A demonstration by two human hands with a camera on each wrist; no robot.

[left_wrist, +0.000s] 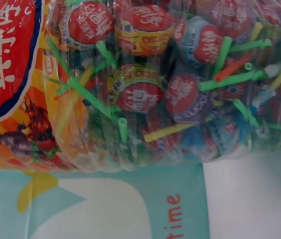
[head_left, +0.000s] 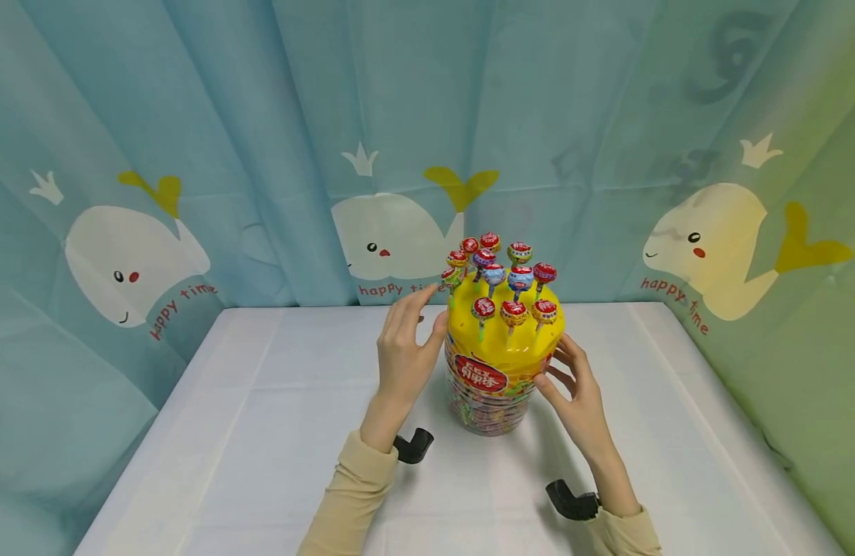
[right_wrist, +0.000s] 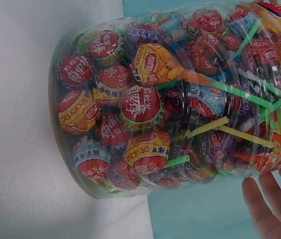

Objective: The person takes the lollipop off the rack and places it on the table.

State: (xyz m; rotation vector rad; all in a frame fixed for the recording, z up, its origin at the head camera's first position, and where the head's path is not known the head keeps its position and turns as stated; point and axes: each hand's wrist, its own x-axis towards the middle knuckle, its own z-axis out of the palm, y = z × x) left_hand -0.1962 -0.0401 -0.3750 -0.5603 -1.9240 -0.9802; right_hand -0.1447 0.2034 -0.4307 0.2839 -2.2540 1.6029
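Left hand [head_left: 404, 359], higher, and right hand [head_left: 580, 398], lower, flank the candy jar [head_left: 500, 367], fingers [right_wrist: 256, 199] loosely extended.

Around the jar [head_left: 490, 409], white tabletop [head_left: 295, 386] left wide room for a hand to its left and right. Straight in front of the jar, a passage ran between the forearms [head_left: 347, 494], narrowed by two black curved pieces [head_left: 415, 448] jutting inward. The left hand [head_left: 406, 351] obstructed the jar's upper left side, the right hand [head_left: 580, 401] its right. Above its yellow top [head_left: 462, 324], lollipops [head_left: 514, 312] stood in the way, and beyond the jar hung the curtain [head_left: 538, 154].
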